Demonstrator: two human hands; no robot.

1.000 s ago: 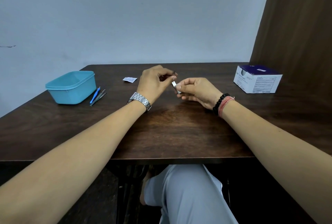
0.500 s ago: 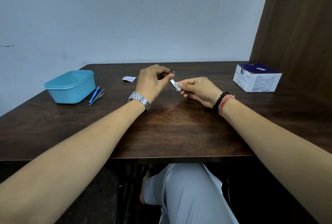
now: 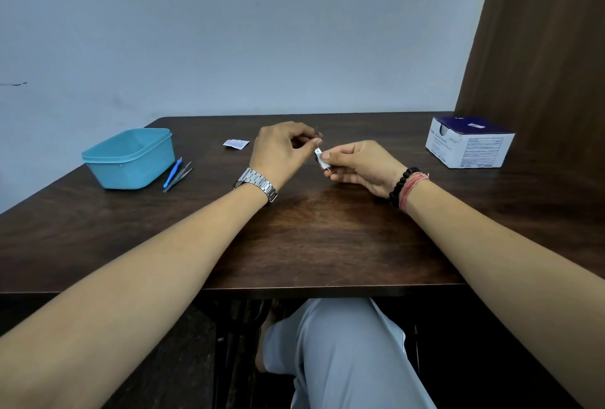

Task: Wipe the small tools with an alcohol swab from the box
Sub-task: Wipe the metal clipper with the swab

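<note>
Since the earlier frame our right hand slid the white swab down the small tool, which our left hand pinches above the table. Mid-wipe, we judge: blue tool and tweezers by the tub untouched. Tool axis roughly upright, tip up-right; swab pinched, box far right.

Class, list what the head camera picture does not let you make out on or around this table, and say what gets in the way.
- Small tool in the left hand: curled fingers hide all but a dark tip.
- White piece pinched by the right hand: too small to identify.
- Print on the swab box: too small to read.
- Teal container: its walls hide the contents.
- Elbows: cut off by the bottom edge.
</note>
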